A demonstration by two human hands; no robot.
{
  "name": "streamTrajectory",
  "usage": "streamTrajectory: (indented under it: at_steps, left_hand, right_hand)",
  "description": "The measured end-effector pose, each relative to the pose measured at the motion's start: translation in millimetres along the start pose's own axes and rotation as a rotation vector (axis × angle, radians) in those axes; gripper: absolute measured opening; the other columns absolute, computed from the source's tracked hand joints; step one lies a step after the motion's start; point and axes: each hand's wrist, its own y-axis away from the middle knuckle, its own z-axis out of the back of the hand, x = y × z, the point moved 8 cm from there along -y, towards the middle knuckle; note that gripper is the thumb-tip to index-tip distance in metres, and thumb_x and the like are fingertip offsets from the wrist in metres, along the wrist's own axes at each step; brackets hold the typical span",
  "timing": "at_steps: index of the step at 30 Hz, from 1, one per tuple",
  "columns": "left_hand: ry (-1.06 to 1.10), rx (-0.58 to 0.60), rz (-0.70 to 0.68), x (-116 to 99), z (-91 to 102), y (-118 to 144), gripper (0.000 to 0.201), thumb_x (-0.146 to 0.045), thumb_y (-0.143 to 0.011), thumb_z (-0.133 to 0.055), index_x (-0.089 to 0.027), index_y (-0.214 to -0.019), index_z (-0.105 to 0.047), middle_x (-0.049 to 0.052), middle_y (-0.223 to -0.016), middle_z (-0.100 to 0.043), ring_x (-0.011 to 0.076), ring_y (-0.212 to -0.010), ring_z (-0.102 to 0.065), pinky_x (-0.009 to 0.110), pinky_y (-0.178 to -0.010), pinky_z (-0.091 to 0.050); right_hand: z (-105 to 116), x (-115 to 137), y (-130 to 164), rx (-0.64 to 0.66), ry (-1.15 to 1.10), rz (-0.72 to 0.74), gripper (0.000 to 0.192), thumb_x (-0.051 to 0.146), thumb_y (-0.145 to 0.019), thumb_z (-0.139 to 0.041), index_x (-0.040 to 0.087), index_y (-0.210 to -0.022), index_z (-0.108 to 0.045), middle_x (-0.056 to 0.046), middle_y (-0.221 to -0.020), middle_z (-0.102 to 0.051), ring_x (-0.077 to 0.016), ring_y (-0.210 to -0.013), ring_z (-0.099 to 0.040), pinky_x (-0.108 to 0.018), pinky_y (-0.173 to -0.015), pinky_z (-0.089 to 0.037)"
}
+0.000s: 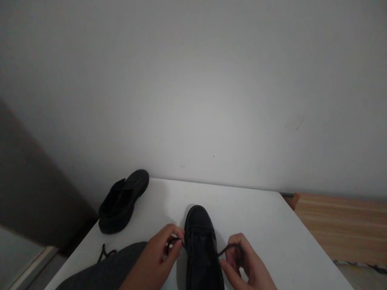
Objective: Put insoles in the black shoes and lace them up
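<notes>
A black shoe (198,218) points away from me on the white tabletop (242,213), low in the middle of the view. Its heel end runs out of the picture. To its left, my left hand (161,254) pinches a dark shoelace (172,241) between thumb and fingertips, close against the shoe's side. On the other side, my right hand (246,264) has curled fingers around another length of dark lace (225,249), which stretches from the shoe's right edge into the hand. The lace ends inside my fingers are partly hidden.
A second black shoe (122,201) lies at the table's far left corner. A loose dark lace (105,254) rests near a dark grey clothed leg (102,270). Behind the table rises a pale wall (205,100); a wooden board (338,225) is at right.
</notes>
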Motion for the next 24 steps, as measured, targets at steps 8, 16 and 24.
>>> streamTrajectory:
  at_steps: [8,16,24]
  left_hand:
    - [0.045,-0.001,0.052,4,-28.1,-27,0.041,-0.042,-0.095,-0.047,-0.015,-0.122,-0.063,0.006,-0.089,-0.068,0.0200,-0.078,-0.064,0.032,-0.074,-0.051]
    - [0.025,-0.019,0.019,8,-29.9,-16,0.034,-0.038,-0.095,-0.047,-0.020,-0.121,-0.059,0.002,-0.091,-0.066,0.0166,-0.073,-0.060,0.027,-0.068,-0.047]
    - [-0.456,0.062,-0.135,-15,-29.6,3,0.027,-0.031,-0.095,-0.052,-0.021,-0.070,-0.056,-0.002,-0.069,-0.062,0.0151,-0.064,-0.061,0.023,-0.060,-0.043]
  right_hand:
    - [-19,13,-25,0.078,0.115,0.036,0.039,0.036,-0.091,-0.061,0.022,-0.127,-0.059,-0.002,-0.091,-0.065,-0.0187,-0.074,-0.062,-0.031,-0.070,-0.052]
    - [-23,9,-21,0.036,0.036,0.054,0.024,0.030,-0.090,-0.057,0.024,-0.114,-0.057,0.000,-0.091,-0.061,-0.0178,-0.077,-0.061,-0.028,-0.069,-0.050]
    - [-19,18,-13,0.236,0.574,0.044,0.021,0.037,-0.089,-0.064,0.023,-0.075,-0.058,0.003,-0.061,-0.061,-0.0162,-0.057,-0.059,-0.024,-0.054,-0.042]
